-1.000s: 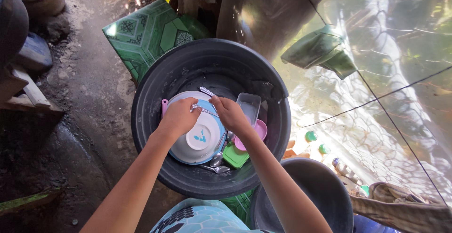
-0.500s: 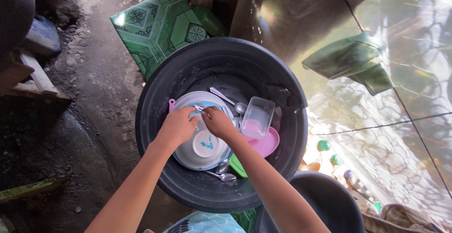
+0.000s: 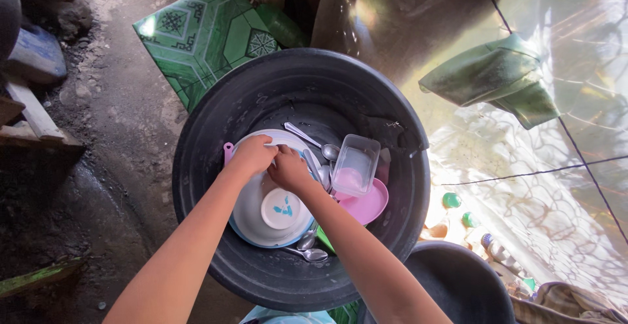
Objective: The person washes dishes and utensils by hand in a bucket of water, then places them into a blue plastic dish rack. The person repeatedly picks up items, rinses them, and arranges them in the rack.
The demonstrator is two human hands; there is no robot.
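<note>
Head view: left hand [image 3: 254, 156] grips the white bowl's [image 3: 271, 209] far rim, right hand [image 3: 290, 170] closed beside it; spoons [image 3: 307, 245], clear plastic container [image 3: 355, 165] lie unsorted in the black tub [image 3: 196, 167].

The ground [image 3: 124, 121] is bare, damp dirt. A large black basin [image 3: 216, 121] stands on it near the middle. A green patterned tile [image 3: 203, 33] lies flat beyond the basin's far left rim, partly under it. A second dark tub [image 3: 458, 285] sits just beside the basin's near right rim. Wooden planks [image 3: 33, 118] lie at the left edge.
</note>
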